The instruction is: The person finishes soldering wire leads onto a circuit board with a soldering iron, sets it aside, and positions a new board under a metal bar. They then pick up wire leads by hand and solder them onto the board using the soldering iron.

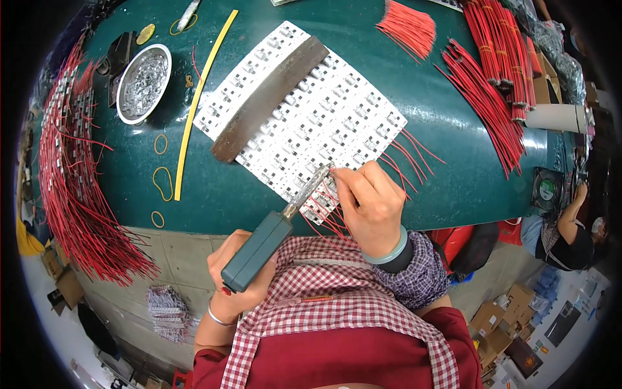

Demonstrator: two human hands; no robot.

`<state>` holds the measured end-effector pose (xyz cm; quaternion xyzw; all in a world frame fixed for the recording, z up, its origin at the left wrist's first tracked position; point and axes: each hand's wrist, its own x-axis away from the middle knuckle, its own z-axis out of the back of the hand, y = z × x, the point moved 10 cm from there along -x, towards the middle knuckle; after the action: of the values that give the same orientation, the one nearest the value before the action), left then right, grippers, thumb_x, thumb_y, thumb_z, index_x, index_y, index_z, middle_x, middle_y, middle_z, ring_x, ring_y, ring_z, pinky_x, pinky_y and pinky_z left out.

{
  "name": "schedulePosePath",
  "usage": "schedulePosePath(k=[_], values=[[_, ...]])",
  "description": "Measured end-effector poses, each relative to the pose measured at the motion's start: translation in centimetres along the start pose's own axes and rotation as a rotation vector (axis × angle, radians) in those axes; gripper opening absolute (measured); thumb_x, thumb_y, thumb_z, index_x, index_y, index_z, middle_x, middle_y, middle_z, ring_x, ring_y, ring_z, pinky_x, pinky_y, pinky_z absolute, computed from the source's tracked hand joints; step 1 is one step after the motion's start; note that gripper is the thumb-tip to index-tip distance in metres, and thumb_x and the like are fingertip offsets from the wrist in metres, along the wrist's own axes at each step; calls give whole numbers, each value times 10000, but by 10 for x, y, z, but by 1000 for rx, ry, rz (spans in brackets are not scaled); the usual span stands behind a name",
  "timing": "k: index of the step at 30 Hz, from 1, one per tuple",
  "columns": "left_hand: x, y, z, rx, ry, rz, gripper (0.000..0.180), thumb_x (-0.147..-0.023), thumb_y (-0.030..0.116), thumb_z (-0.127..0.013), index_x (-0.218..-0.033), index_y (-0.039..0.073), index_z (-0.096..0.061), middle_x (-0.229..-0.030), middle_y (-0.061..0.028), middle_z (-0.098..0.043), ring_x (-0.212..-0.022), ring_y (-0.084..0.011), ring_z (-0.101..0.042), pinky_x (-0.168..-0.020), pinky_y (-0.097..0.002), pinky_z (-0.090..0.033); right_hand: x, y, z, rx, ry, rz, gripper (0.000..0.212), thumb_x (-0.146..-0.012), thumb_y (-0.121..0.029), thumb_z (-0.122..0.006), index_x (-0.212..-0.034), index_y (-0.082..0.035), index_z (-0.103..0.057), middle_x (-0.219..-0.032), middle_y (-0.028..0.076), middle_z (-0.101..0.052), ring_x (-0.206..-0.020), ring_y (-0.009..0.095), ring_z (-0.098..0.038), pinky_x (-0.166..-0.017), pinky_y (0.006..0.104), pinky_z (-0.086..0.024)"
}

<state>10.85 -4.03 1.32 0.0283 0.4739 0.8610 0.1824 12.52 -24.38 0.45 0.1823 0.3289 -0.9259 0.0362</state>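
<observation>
My left hand (243, 266) is wrapped round the dark green handle of a soldering iron (259, 249). The iron's silvery shaft slants up and right, its tip over the lower part of a white sheet of small circuit boards (337, 117). Right beside that tip, my right hand (372, 201) pinches a thin red wire, mostly hidden by the fingers. Several red wires (408, 155) trail from the sheet's right edge, and others hang from its near corner. A heavy dark brown bar (269, 100) lies across the sheet.
To the left stand a white-rimmed bowl of silvery scraps (144, 84), a yellow strip (204, 97) and rubber bands (162, 183). A bunch of wired boards (78, 175) hangs over the left edge. Red wire bundles (486, 104) and a small fan (547, 188) lie right; another person (567, 227) sits beyond.
</observation>
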Motion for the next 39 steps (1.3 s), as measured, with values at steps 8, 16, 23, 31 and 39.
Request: schedulePosePath(k=[8,16,23,31,39], values=[[11,-8,6,22,6,69,202,-685,-71,-741,-882,-46,-702,-808,-137,-652,-660,-265,-661,-582,-322,-519,0,0,0,0,11,11,167,-773,47,-738,-910,-14,-664,-745,88,-487,-652,260,-564,-556,379,-460],[9,2,17,45,23,76,211,-695,-74,-739,-902,-61,-706,-875,-173,-689,-736,-283,-706,-656,-323,-561,0,0,1,-7,4,4,178,-763,53,-737,-907,-20,-662,-747,88,-487,-653,263,-564,-552,381,-455],[20,-16,10,83,65,167,228,-703,-81,-736,-929,-73,-704,-895,-173,-696,-753,-273,-708,-667,-320,-563,-8,-7,38,-30,50,19,208,-751,59,-744,-931,-28,-689,-744,89,-538,-673,269,-572,-570,382,-458],[15,-17,-4,110,17,213,229,-707,-82,-737,-933,-64,-707,-897,-164,-695,-721,-251,-698,-642,-306,-550,-8,17,14,-58,-9,5,184,-748,62,-738,-906,-22,-695,-754,85,-532,-698,265,-587,-585,385,-469],[5,-11,-7,44,-21,171,197,-705,-75,-738,-897,-54,-699,-848,-140,-674,-675,-237,-674,-599,-308,-532,-11,20,10,-65,-28,2,162,-763,54,-726,-899,-25,-686,-746,87,-498,-681,263,-571,-579,386,-457]])
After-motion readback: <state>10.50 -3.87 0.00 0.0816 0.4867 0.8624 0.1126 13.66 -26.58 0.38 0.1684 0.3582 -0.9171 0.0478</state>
